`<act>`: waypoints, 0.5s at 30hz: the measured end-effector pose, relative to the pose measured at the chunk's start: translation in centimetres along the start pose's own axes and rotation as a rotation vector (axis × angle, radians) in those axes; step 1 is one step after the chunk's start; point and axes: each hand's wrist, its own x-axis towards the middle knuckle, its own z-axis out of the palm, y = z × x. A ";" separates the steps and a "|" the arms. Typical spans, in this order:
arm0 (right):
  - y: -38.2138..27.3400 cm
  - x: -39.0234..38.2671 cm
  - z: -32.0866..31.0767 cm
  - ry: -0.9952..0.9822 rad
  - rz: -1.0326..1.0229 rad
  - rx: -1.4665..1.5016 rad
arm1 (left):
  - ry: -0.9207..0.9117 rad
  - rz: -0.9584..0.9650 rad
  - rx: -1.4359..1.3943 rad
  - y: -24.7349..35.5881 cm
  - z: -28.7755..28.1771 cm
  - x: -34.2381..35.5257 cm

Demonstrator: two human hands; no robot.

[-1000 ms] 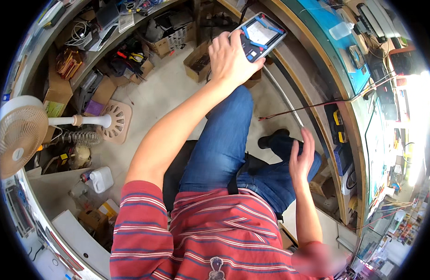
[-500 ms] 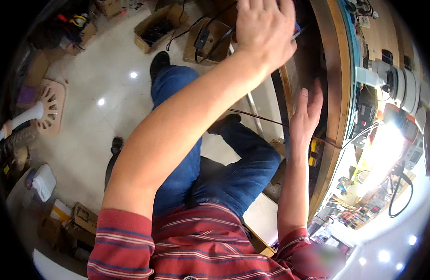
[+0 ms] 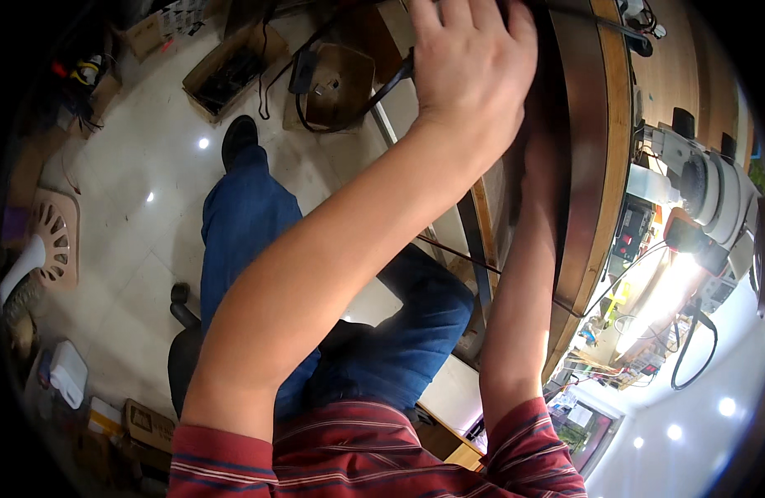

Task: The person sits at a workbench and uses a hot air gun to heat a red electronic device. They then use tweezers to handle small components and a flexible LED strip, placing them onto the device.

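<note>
The person's left arm (image 3: pixel 333 257) slants up and rightward, bent at the elbow, the left hand (image 3: pixel 474 70) back toward the camera, fingertips hidden or cut off. The right forearm (image 3: pixel 519 282) rises steeply, its hand lost in shadow.

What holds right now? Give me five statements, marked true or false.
1. The left hand is near the view's upper edge. True.
2. The right hand is brightly lit. False: the right forearm leads into shadow by the bench's wooden edge.
3. The white jug is on the view's left side. True.
4. The sleeves are plain green. False: the sleeves are red with stripes.
5. The beige slotted base stands on the floor. True.
</note>
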 end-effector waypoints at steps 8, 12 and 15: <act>-1.3 2.0 1.6 0.023 -0.016 -0.028 | -0.051 0.052 0.093 0.0 0.8 0.4; -0.9 1.6 1.7 0.054 0.014 -0.059 | -0.186 0.115 0.082 0.5 0.6 0.6; -1.7 1.7 2.7 0.052 0.011 -0.051 | -0.187 0.155 0.087 0.0 0.6 0.5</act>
